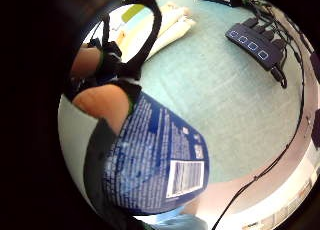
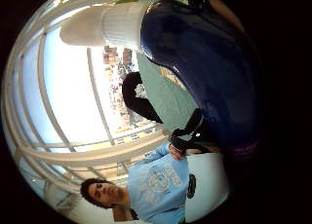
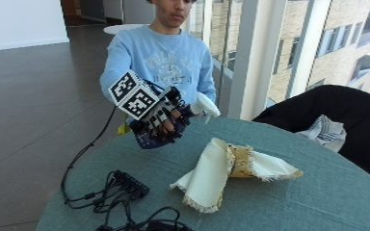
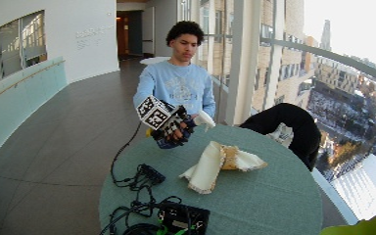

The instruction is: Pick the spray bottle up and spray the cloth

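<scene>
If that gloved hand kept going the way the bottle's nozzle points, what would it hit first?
Probably the cream cloth. The gloved right hand holds the spray bottle above the table, white nozzle aimed toward the cloth, nothing visible between. Depth is unclear, so this is a guess.

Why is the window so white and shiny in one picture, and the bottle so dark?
In the thumb side palm view, daylight through the window glares white, leaving the spray bottle dark against it; in the outside view, the bottle in the gloved right hand is evenly lit.

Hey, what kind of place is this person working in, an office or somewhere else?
Probably an upper-floor lobby or corridor in a large building: floor-to-ceiling windows over a city, a long tiled hallway, and a round table.
</scene>
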